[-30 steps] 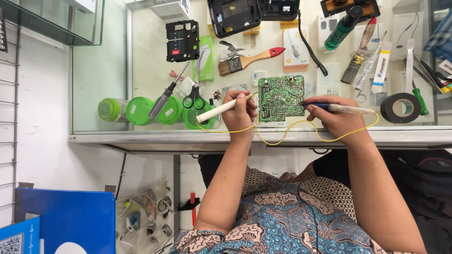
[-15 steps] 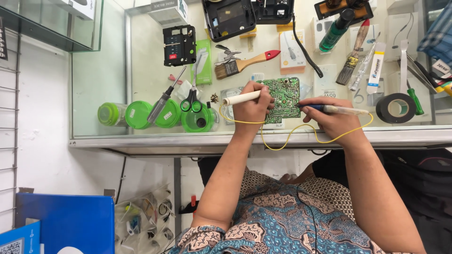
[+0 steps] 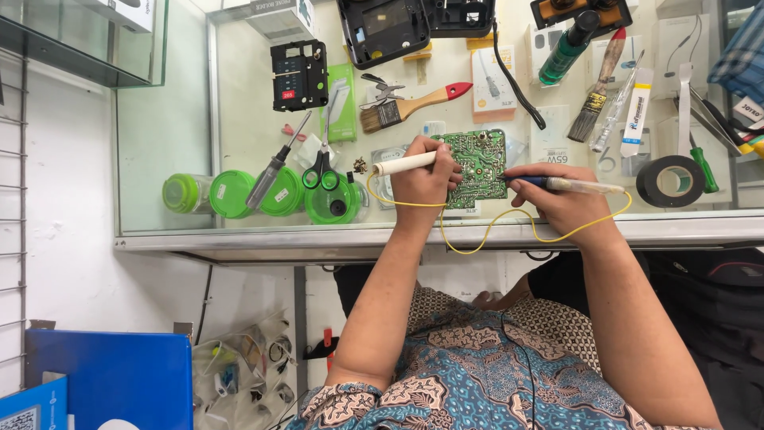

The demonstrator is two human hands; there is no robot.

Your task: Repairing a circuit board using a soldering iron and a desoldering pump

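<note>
Head view, looking down: my left hand (image 3: 422, 179) is closed around a cream-handled tool (image 3: 402, 164), my right hand (image 3: 561, 199) around a pen-like probe (image 3: 569, 185), both tips at the green circuit board (image 3: 477, 163) lying flat on the glass tabletop (image 3: 183, 119); I should rest my wrists, keeping the yellow wire (image 3: 509, 227) slack

White boxes (image 3: 493, 80) — green packet (image 3: 342, 99) behind.

Electronics repair workshop
Glass worktop (image 3: 191, 119) carries a circuit board (image 3: 477, 163), screwdriver (image 3: 274, 166), brushes (image 3: 414, 105) and tape (image 3: 670, 181).
</note>
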